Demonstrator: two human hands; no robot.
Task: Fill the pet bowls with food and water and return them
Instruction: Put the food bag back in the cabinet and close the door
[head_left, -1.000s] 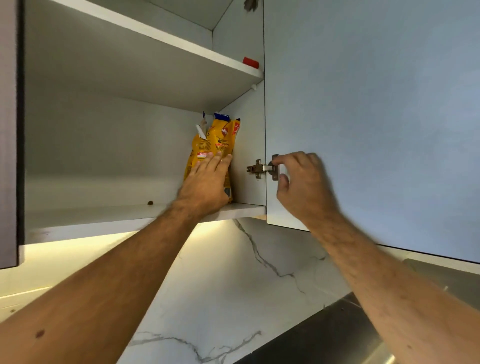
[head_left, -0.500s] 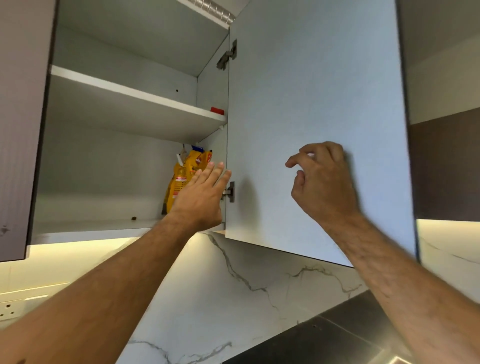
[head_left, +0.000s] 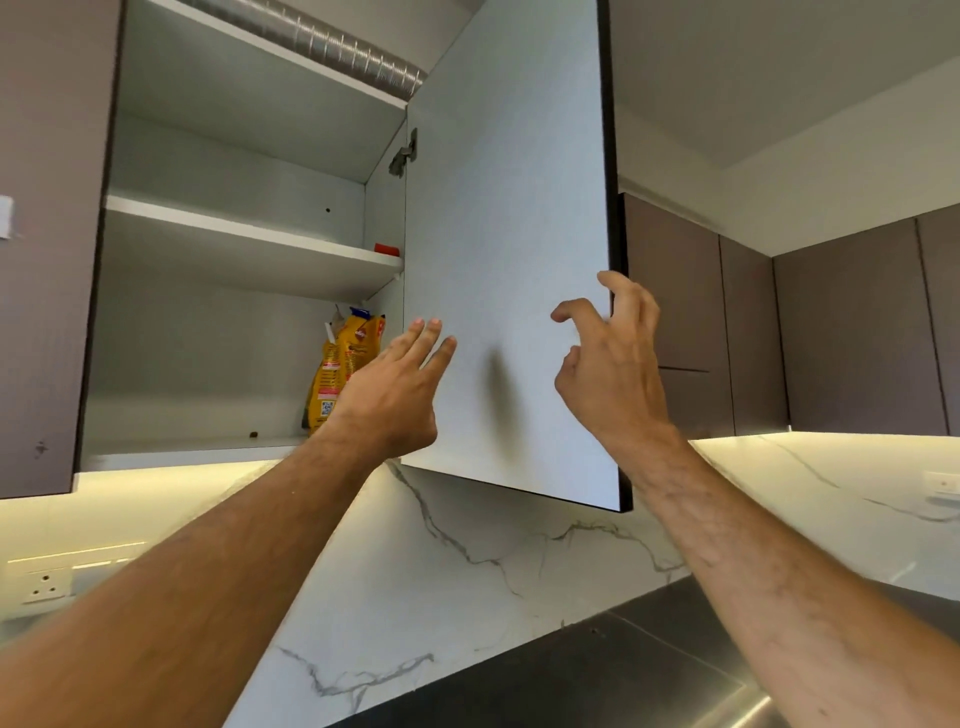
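A yellow pet food bag (head_left: 340, 374) stands upright at the right end of the lower shelf (head_left: 197, 448) in the open wall cabinet. My left hand (head_left: 395, 387) hovers just in front of the bag with its fingers straight, holding nothing and overlapping the hinge side of the cabinet door (head_left: 498, 208). My right hand (head_left: 610, 364) is raised at the door's free edge, fingers loosely curled and spread. Its fingertips lie over that edge without closing round it. No pet bowls are in view.
A small red object (head_left: 387, 249) sits on the upper shelf and a dark crumb (head_left: 253, 433) lies on the lower one. A ribbed metal duct (head_left: 332, 44) runs along the cabinet top. Below are a marble backsplash (head_left: 467, 571), a wall socket (head_left: 44, 584) and a dark steel surface (head_left: 623, 675).
My left hand has let go of the bag and drawn back from it. My right hand has slid from the hinge across the door to its free edge. The view has pulled back.
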